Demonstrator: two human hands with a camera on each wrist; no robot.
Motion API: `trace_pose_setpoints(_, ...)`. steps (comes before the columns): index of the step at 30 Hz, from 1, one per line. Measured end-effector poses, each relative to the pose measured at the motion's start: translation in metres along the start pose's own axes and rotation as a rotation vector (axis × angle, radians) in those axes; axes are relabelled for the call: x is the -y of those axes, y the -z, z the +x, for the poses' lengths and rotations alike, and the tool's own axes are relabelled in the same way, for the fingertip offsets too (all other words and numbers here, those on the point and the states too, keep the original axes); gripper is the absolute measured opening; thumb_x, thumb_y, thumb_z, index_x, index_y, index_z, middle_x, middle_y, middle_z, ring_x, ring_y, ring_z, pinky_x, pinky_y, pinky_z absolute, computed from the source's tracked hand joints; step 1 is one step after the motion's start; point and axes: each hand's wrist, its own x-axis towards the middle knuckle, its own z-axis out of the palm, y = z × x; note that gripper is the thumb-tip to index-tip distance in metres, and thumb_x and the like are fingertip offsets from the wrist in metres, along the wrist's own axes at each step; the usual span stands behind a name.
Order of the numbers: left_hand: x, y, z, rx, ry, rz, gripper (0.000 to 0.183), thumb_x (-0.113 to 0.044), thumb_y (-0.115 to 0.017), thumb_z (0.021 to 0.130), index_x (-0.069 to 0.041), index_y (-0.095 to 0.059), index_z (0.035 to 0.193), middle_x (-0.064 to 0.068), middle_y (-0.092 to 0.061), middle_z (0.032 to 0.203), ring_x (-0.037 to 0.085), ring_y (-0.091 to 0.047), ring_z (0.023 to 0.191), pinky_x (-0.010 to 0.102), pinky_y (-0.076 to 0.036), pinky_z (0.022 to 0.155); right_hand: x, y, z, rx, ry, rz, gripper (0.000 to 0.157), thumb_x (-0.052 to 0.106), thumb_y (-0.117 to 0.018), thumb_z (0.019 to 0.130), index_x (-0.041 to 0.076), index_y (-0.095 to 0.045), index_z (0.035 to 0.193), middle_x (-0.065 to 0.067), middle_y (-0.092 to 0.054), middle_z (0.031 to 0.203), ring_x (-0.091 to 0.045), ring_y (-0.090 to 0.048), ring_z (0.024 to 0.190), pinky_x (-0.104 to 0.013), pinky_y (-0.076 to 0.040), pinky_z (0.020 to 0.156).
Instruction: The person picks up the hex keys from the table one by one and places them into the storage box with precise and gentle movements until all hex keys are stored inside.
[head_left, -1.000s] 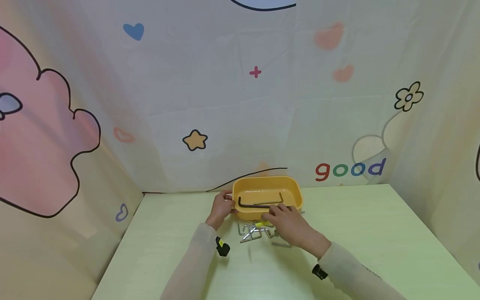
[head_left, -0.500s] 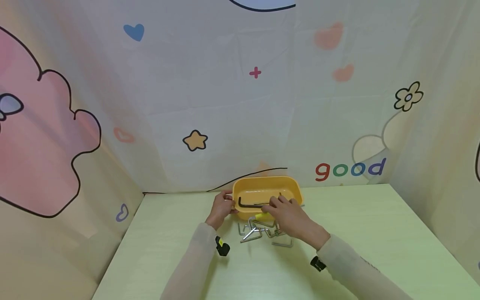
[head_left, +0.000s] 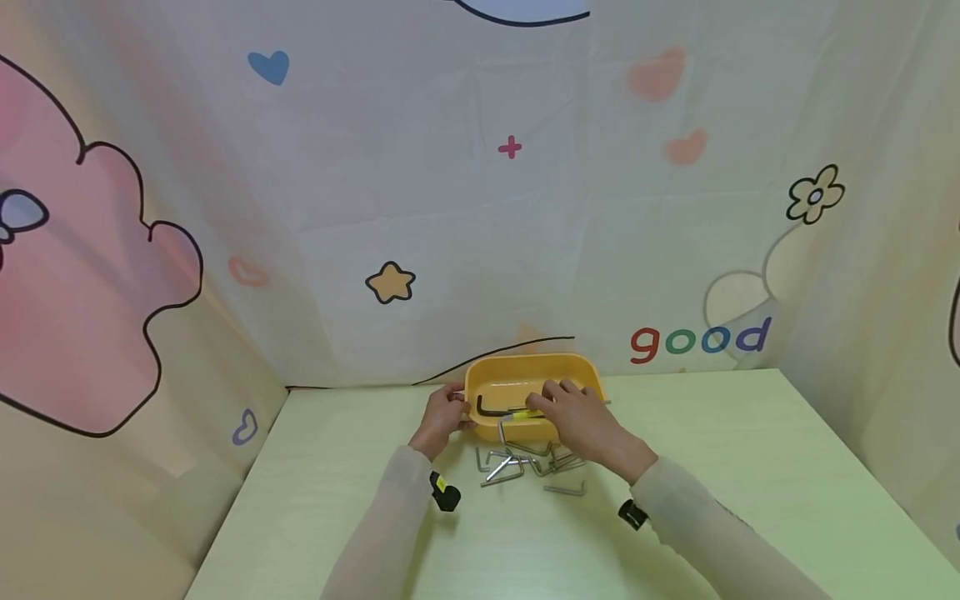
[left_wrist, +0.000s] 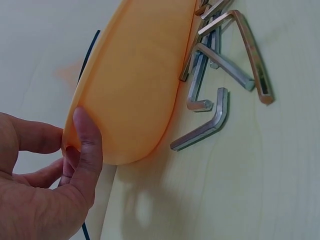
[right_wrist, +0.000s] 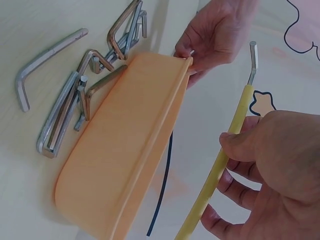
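A yellow plastic basket (head_left: 517, 364) stands at the back of the table. My left hand (head_left: 441, 418) pinches its left end wall, thumb (left_wrist: 89, 132) outside and fingers behind the rim. In the right wrist view, my right hand (right_wrist: 272, 170) grips an Allen key with a yellow sleeve (right_wrist: 238, 110), its bent silver end pointing away from the palm. The head view shows that hand (head_left: 583, 423) over the basket's front rim. Inside the basket lies a large black Allen key (head_left: 489, 411), partly hidden behind the yellow one.
Several bare metal Allen keys (left_wrist: 205, 125) lie in a loose heap on the pale table (head_left: 315, 500) along the basket's front. One key (head_left: 564, 491) lies slightly nearer than the heap. A printed curtain (head_left: 450, 208) rises directly behind the basket.
My right hand has lifted the yellow-sleeved Allen key from the heap up and back to the basket's front rim. My left hand stays on the basket.
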Motion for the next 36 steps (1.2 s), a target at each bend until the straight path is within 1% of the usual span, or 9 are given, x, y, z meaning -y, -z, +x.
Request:
trace_pose_setpoints(2,0.0,0.0,0.0,0.005,0.001,-0.004,0.046,0.007,-0.05,0.09,0.001,-0.05,0.136,0.005,-0.042,0.098,0.019,-0.055,0.083,0.036,-0.062,0.075,-0.001,0.001,0.002,0.005,-0.008,0.003,0.034,0.005,-0.066,0.091,0.025,-0.06,0.118,0.002,-0.055,0.1,-0.023,-0.051,0.094,-0.03,-0.039,0.065)
trace_pose_setpoints(8,0.0,0.0,-0.001,0.012,-0.003,-0.015,0.046,0.006,-0.05,0.091,0.001,-0.05,0.137,0.004,-0.042,0.097,0.02,-0.057,0.085,0.036,-0.062,0.075,-0.002,0.005,0.009,0.013,-0.027,0.019,0.037,-0.001,-0.062,0.092,0.025,-0.059,0.118,0.001,-0.055,0.1,-0.021,-0.049,0.092,-0.029,-0.037,0.064)
trace_pose_setpoints(13,-0.001,-0.001,-0.002,0.003,0.013,-0.018,0.046,0.006,-0.05,0.092,0.002,-0.049,0.138,0.005,-0.043,0.1,0.019,-0.056,0.087,0.038,-0.062,0.078,-0.005,0.005,0.016,0.038,-0.05,0.04,0.036,0.001,-0.063,0.092,0.026,-0.06,0.118,0.002,-0.054,0.1,-0.02,-0.048,0.093,-0.03,-0.039,0.067)
trace_pose_setpoints(17,0.0,0.0,0.0,-0.001,0.023,-0.017,0.047,0.005,-0.05,0.092,0.002,-0.047,0.139,0.006,-0.044,0.105,0.02,-0.055,0.09,0.032,-0.061,0.075,-0.007,0.006,0.02,0.054,-0.056,0.057,0.033,0.003,-0.061,0.094,0.024,-0.06,0.119,0.002,-0.054,0.099,-0.021,-0.049,0.093,-0.031,-0.039,0.067)
trace_pose_setpoints(20,0.002,0.0,0.002,-0.005,0.026,-0.014,0.048,0.005,-0.051,0.092,0.002,-0.046,0.14,0.007,-0.045,0.107,0.021,-0.055,0.091,0.031,-0.061,0.074,-0.009,0.007,0.022,0.058,-0.052,0.06,0.032,0.003,-0.061,0.094,0.022,-0.059,0.12,0.001,-0.054,0.1,-0.023,-0.052,0.095,-0.032,-0.04,0.066)
trace_pose_setpoints(26,0.001,-0.003,0.0,-0.011,0.028,-0.021,0.046,0.005,-0.051,0.092,0.0,-0.048,0.137,0.007,-0.045,0.104,0.02,-0.056,0.086,0.036,-0.062,0.078,-0.015,0.006,0.027,0.059,-0.051,0.058,0.028,0.007,-0.06,0.096,0.022,-0.058,0.119,-0.001,-0.056,0.103,-0.026,-0.055,0.099,-0.034,-0.043,0.064)
trace_pose_setpoints(29,0.001,-0.003,-0.002,-0.013,0.022,-0.026,0.046,0.005,-0.05,0.092,0.0,-0.048,0.137,0.006,-0.044,0.102,0.019,-0.055,0.085,0.034,-0.062,0.075,-0.018,0.003,0.031,0.062,-0.054,0.04,0.027,0.008,-0.06,0.096,0.023,-0.058,0.119,-0.001,-0.057,0.105,-0.026,-0.056,0.1,-0.035,-0.046,0.063)
trace_pose_setpoints(33,0.002,-0.001,-0.001,-0.019,0.021,-0.025,0.048,0.005,-0.051,0.092,0.001,-0.046,0.139,0.006,-0.044,0.103,0.019,-0.054,0.084,0.029,-0.061,0.07,-0.019,0.001,0.039,0.099,-0.059,0.033,0.028,0.008,-0.056,0.098,0.023,-0.057,0.122,-0.002,-0.058,0.109,-0.025,-0.056,0.101,-0.035,-0.048,0.063)
trace_pose_setpoints(36,0.001,0.001,0.0,-0.006,0.024,-0.026,0.049,0.004,-0.051,0.093,0.001,-0.044,0.141,0.006,-0.044,0.104,0.018,-0.054,0.084,0.032,-0.061,0.072,-0.02,0.001,0.045,0.131,-0.066,0.042,0.032,0.004,-0.054,0.098,0.022,-0.057,0.124,-0.004,-0.057,0.112,-0.025,-0.055,0.101,-0.034,-0.048,0.064)
